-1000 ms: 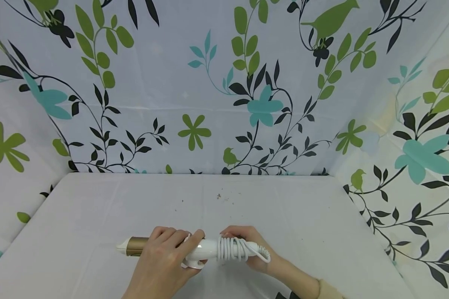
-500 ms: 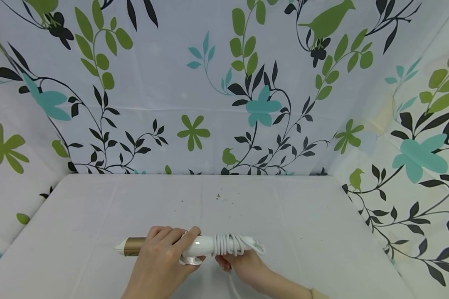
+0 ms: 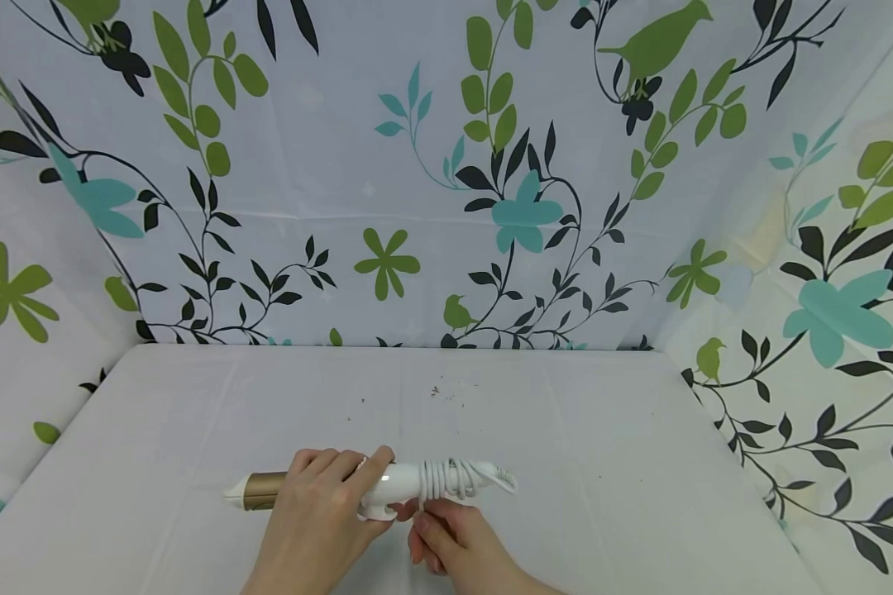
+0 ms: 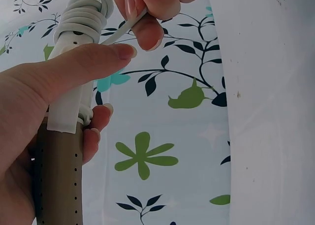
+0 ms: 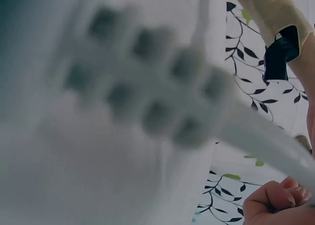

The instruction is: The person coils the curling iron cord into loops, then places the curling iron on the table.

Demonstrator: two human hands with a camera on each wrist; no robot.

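A curling iron (image 3: pixel 398 482) with a white handle, a gold barrel and a pale tip lies level over the table, tip to the left. My left hand (image 3: pixel 316 516) grips it round the middle, and in the left wrist view the thumb (image 4: pixel 93 60) crosses beside the white clip lever (image 4: pixel 65 104). White cord (image 3: pixel 446 478) is wound several times round the handle. My right hand (image 3: pixel 465 537) is just below the windings; in the left wrist view its fingers (image 4: pixel 165 1) pinch a stretch of the cord. A ribbed cord sleeve (image 5: pixel 162 87) fills the right wrist view, blurred.
The table has a white cover (image 3: pixel 603 446) with a few small dark crumbs (image 3: pixel 436 391) near its middle. Cloth with printed leaves and birds (image 3: pixel 305 165) hangs at the back and both sides.
My right hand has moved from the handle's cord end to below the windings, leftward and toward me, and pinches the cord. The left hand keeps its grip; the curling iron has shifted slightly left.
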